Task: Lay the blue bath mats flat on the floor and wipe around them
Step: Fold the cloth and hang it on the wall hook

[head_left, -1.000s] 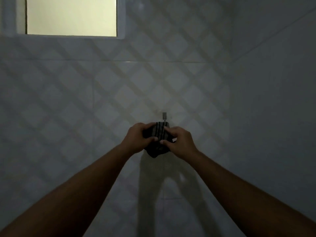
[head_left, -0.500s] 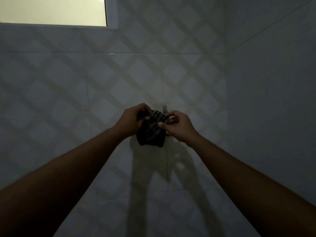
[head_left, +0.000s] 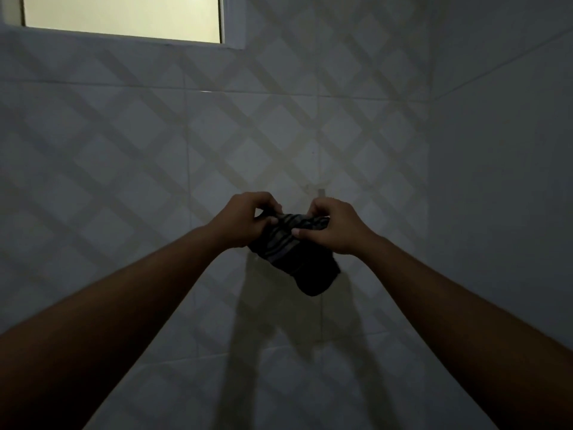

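Observation:
A small dark cloth (head_left: 294, 252) with grey stripes hangs in front of the tiled wall, held up at its top edge by both hands. My left hand (head_left: 245, 220) pinches its upper left corner. My right hand (head_left: 333, 226) pinches its upper right part, thumb in front. The lower end of the cloth droops down to the right, below my right hand. A small wall hook (head_left: 321, 192) sits just above my right hand. No blue bath mat and no floor are in view.
A diamond-patterned tiled wall (head_left: 155, 166) fills the view. A plain wall (head_left: 502, 181) meets it in a corner on the right. A lit window (head_left: 124, 15) sits at the upper left. The room is dim.
The hands have drawn apart and spread the cloth's top edge wider. The cloth has come a little down and away from the hook, and its lower end now swings to the right.

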